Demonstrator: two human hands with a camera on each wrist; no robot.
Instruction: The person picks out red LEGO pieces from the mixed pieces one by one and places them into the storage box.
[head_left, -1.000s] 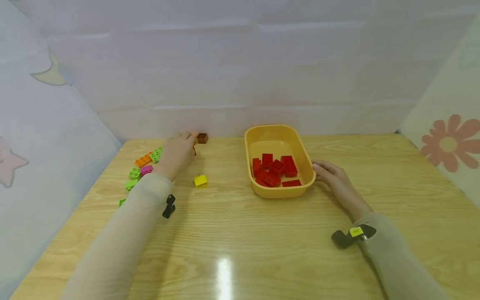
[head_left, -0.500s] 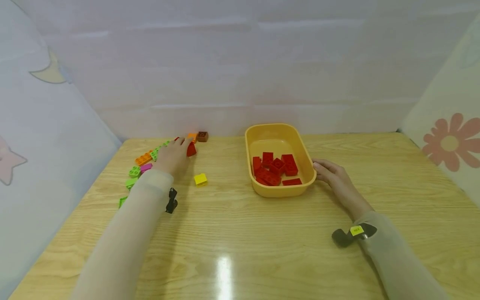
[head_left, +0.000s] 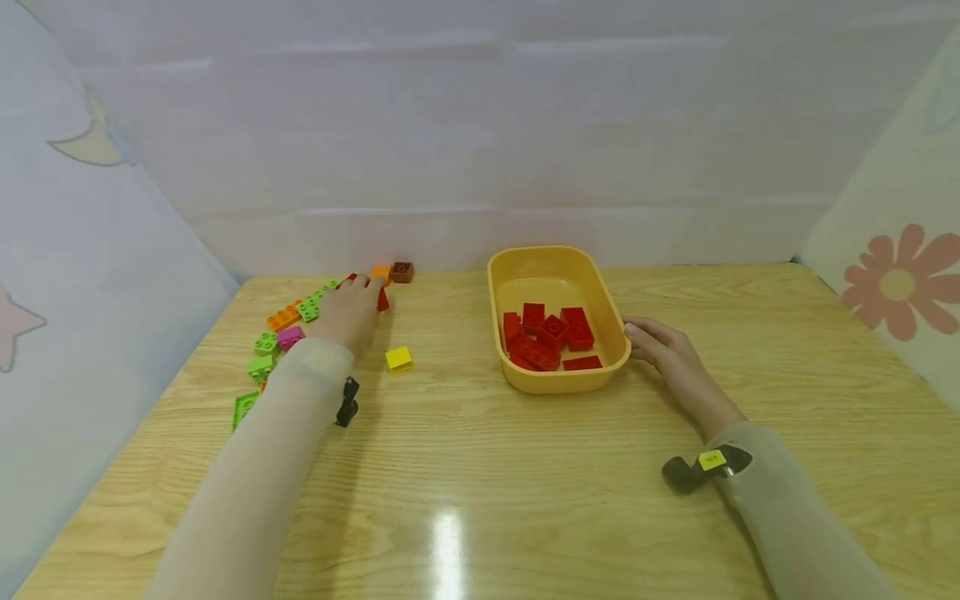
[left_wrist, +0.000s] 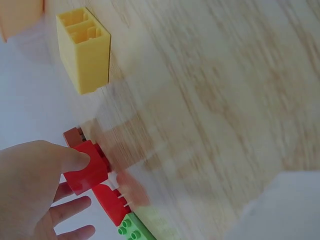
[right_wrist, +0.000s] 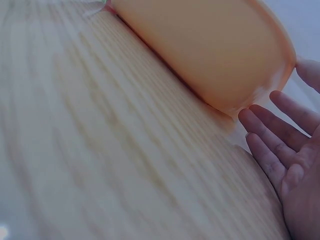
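Note:
At the back left, my left hand [head_left: 348,315] pinches a red brick [left_wrist: 91,175] between its thumb and a finger behind. A second red block [left_wrist: 113,205] lies just past it, touching or close to a green brick [left_wrist: 134,229]. My right hand [head_left: 675,367] rests its fairly straight fingers against the right side of the yellow basin [head_left: 558,385], thumb near the rim in the right wrist view. Several red bricks [head_left: 553,332] lie inside the basin. The underside of the held brick is hidden in the head view.
A yellow brick [head_left: 399,359] stands between left hand and basin. A brown brick [head_left: 402,272] and an orange one [head_left: 381,272] sit at the back wall [head_left: 480,150]. Several green bricks [head_left: 262,367], a magenta brick [head_left: 289,337] and an orange brick [head_left: 284,317] line the left.
My left hand has drawn back a little to the left from the orange and brown bricks, uncovering the red brick and the orange one. The right hand and basin stay put.

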